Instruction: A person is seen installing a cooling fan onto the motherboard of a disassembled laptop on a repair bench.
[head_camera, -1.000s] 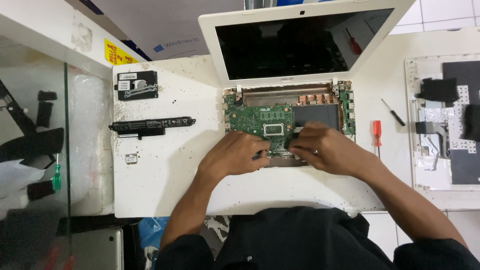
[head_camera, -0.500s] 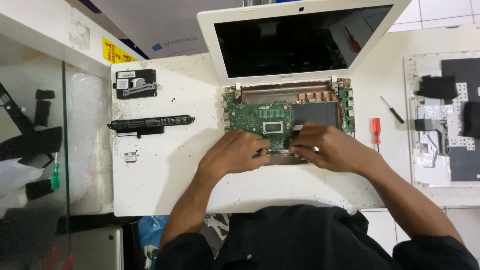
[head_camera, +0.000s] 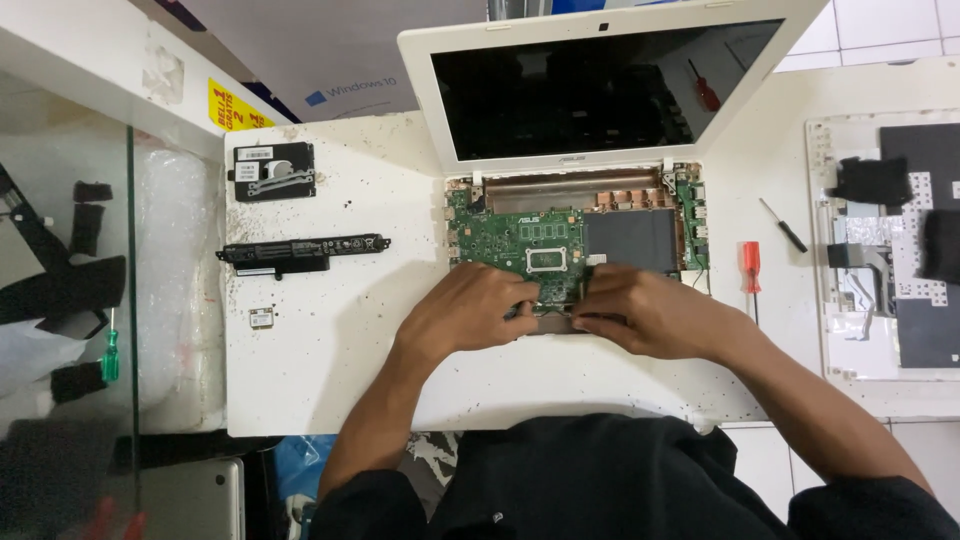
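— Head view: left hand (head_camera: 470, 312) and right hand (head_camera: 640, 312) pressed together on green motherboard (head_camera: 515, 245) inside opened white laptop (head_camera: 600, 180), fingers curled, pinching something unclear.

— Changed lately? Barely; same spot, fiddly work continuing.

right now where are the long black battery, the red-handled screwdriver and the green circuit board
long black battery (head_camera: 303, 247), head view, middle of its bar
red-handled screwdriver (head_camera: 751, 266), head view, on its handle
green circuit board (head_camera: 505, 238), head view, bare upper left area
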